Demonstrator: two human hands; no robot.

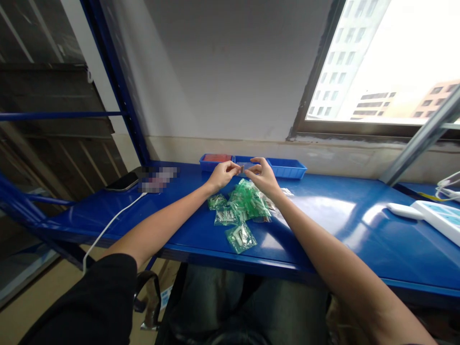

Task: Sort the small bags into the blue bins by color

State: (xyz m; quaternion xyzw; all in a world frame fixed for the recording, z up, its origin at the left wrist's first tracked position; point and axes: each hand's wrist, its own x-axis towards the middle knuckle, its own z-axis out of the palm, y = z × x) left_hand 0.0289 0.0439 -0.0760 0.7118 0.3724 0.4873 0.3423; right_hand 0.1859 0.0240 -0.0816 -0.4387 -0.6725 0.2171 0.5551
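Both my hands are raised over a blue bench point(338, 225), pinching one small clear bag point(246, 167) between them. My left hand point(223, 173) grips its left end with thumb and fingers. My right hand point(261, 173) grips its right end the same way. What is in the bag is too small to tell. Just below my hands lies a heap of small green bags point(247, 201), and several more green bags point(240, 236) lie nearer to me.
Three shallow blue trays point(287, 168) stand in a row against the wall behind my hands; the left one point(216, 158) holds something red. A phone point(122, 181) with a white cable point(108, 225) lies at the left. A white device point(436, 215) sits at the right.
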